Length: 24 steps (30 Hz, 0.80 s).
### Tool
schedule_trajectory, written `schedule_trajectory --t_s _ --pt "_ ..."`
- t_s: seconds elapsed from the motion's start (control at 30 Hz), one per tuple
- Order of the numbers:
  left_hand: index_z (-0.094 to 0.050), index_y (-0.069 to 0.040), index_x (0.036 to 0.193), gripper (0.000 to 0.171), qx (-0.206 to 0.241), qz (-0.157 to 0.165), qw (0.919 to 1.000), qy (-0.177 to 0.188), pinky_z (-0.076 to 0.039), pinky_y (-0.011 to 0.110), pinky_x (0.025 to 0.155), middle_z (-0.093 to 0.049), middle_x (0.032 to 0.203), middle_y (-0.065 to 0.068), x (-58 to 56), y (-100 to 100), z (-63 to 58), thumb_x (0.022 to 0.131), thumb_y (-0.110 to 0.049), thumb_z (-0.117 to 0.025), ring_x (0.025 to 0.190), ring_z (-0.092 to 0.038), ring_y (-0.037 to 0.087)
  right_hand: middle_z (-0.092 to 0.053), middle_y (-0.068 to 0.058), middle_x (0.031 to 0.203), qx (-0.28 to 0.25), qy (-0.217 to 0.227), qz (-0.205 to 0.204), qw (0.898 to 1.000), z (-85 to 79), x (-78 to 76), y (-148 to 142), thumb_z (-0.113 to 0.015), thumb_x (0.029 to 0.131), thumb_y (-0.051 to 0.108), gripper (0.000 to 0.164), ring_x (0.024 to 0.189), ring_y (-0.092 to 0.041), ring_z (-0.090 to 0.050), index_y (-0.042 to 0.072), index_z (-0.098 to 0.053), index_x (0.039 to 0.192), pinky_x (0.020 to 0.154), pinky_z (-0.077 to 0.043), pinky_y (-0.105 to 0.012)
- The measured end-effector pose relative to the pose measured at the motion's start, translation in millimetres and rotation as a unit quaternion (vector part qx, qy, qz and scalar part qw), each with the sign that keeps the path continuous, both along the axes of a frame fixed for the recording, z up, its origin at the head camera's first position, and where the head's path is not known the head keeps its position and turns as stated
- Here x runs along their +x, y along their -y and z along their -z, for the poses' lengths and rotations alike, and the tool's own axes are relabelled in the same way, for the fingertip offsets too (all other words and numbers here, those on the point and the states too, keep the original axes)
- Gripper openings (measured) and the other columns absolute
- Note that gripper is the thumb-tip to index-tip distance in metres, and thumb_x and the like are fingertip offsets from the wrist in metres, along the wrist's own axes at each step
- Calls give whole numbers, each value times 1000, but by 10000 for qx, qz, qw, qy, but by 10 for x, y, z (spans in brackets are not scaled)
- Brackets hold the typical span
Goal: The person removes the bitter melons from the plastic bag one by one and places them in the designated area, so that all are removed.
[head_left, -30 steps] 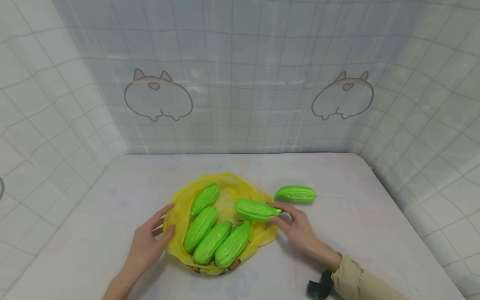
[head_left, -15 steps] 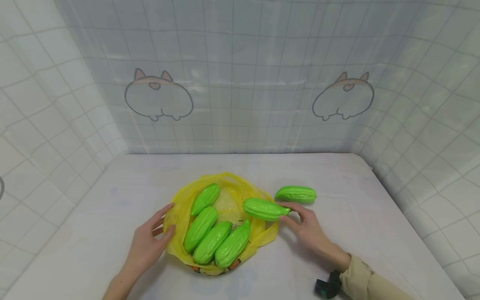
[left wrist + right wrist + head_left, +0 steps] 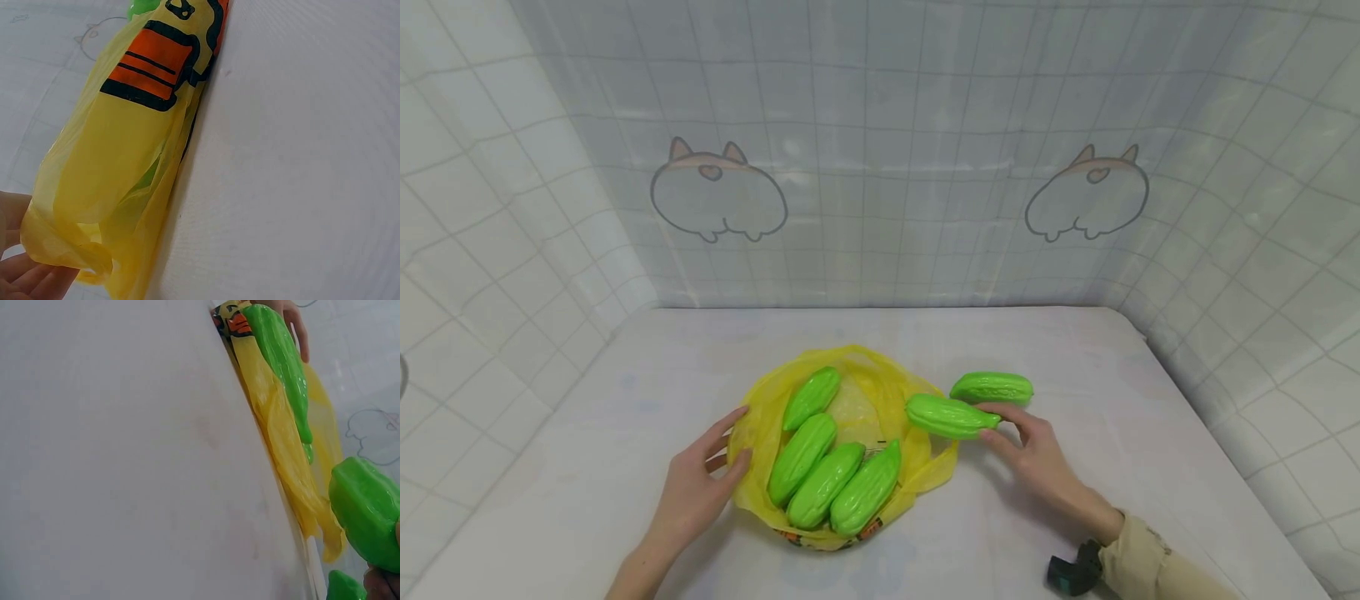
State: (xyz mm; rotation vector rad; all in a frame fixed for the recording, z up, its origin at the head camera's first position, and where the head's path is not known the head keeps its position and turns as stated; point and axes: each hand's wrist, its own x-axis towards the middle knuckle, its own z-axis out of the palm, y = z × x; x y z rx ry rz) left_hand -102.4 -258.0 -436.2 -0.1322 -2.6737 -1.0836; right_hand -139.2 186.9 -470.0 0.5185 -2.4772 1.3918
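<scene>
Left grip [image 3: 31, 276] holds yellow bag [image 3: 106, 162] at lower left; orange-black print [image 3: 150, 65] above; green vegetable [image 3: 142, 7] near top.

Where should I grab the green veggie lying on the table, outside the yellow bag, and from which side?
I'd grip the lone green veggie around its plump middle, coming from above. It lies lengthwise from left to right, so fingers could go over the far side and thumb on the near side. The near side looks crowded by the right hand holding another green veggie.
</scene>
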Motion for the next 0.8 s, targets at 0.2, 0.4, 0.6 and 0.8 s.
schedule_trajectory --t_s 0.2,0.4,0.6,0.8 --pt "-50 -16 147 54 9 3 10000 18 -59 47 90 -52 147 20 -7 -1 3 95 -12 -64 118 -63 41 -67 8 125 93 -23 136 9999 3 11 -110 -69 95 22 34 117 -4 -56 20 -66 129 106 -43 -24" --pt "-50 -16 147 53 32 -8 10000 52 -59 48 90 -52 146 20 -9 -2 2 96 -13 -64 118 -63 41 -68 0 126 103 -212 113 9997 18 38 -197 -67 95 15 32 121 -10 -57 15 -66 128 104 -37 -8" --pt "-50 -16 147 54 39 -31 9999 115 -59 49 91 -51 147 20 -8 -6 -6 96 -14 -64 119 -62 41 -68 -7 128 -92 -267 106 9995 32 56 -304 -67 95 11 33 123 2 -52 12 -65 128 104 -34 -4" --pt "-50 -16 147 53 37 -27 9999 89 -59 49 91 -52 147 19 -3 -6 -7 96 -14 -64 118 -63 40 -68 -14 123 -331 -404 73 9986 57 65 -408 -66 94 3 33 118 6 -54 5 -65 127 103 -36 -4"
